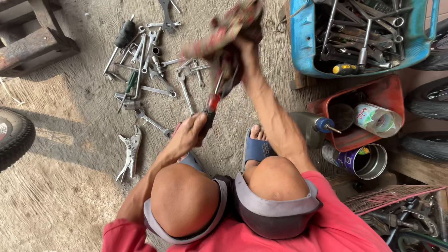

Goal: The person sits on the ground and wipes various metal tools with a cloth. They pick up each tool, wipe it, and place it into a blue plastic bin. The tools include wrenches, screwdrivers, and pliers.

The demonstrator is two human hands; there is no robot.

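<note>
- Silver locking pliers lie on the floor, left of my left fingers.
- My left fingers grip a red-handled screwdriver.
- My right fingers clutch a grimy patterned rag over the screwdriver's upper end.
- A blue plastic tub of wrenches sits right of them.

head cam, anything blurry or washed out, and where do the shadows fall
Head view: the rag in the right hand is smeared by motion blur, while the left hand on the red-handled tool and the wrenches on the ground stay sharp; light is soft daylight, with a dark shadow beside the tyre at left; faint glare on the tin can; straight edges bend near the frame borders.
</note>
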